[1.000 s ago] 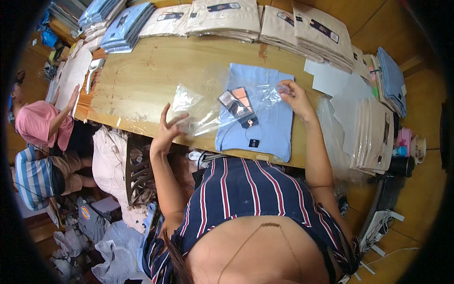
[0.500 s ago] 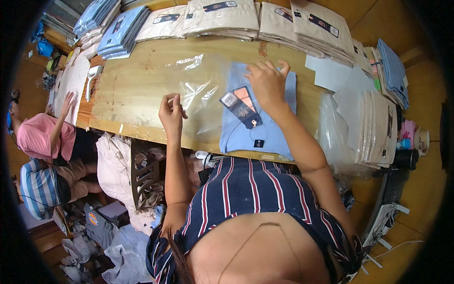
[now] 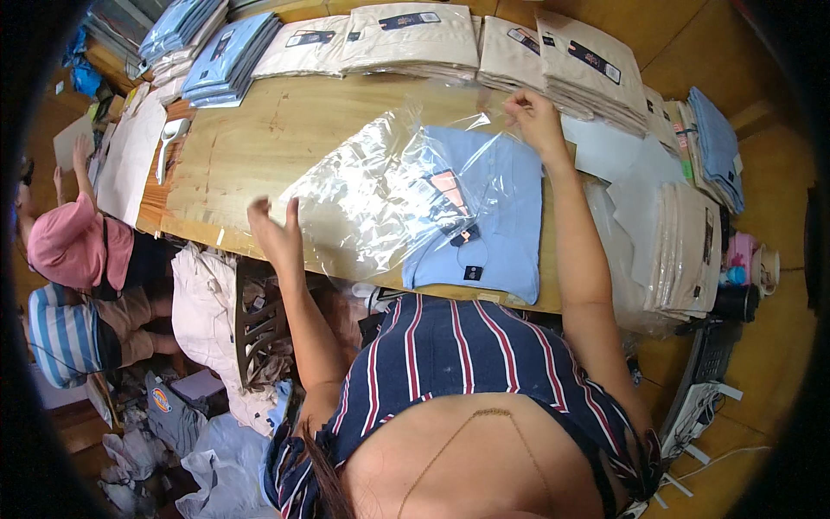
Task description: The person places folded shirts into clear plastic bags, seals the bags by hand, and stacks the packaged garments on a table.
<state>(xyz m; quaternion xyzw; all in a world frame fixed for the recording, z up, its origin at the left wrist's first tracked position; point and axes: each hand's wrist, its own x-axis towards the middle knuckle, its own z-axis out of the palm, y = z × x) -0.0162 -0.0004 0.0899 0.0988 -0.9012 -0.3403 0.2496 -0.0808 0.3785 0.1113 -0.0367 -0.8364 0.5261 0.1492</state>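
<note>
A folded light-blue shirt (image 3: 510, 221) lies on the table before me, its dark hang tag (image 3: 457, 227) with a salmon-pink part at the middle. Spread across its upper left portion is a clear plastic bag (image 3: 354, 190), shiny and creased, reaching left over the bare wood. At the shirt's upper right, my right hand (image 3: 536, 125) has its fingers pinched on the bag's edge. My left hand (image 3: 278, 238) is raised by the bag's left side, thumb and fingers apart, holding nothing that I can see.
Bagged beige shirts (image 3: 406, 39) and blue shirts (image 3: 226, 65) are stacked along the far edge. More beige packs (image 3: 683, 246) and loose clear bags (image 3: 618, 229) lie at right. A white scoop-shaped tool (image 3: 169, 149) sits at left, near a person in pink (image 3: 71, 246).
My right hand has moved up and right, drawing the clear bag over the shirt and its tag. My left hand has shifted left and its fingers have spread.
</note>
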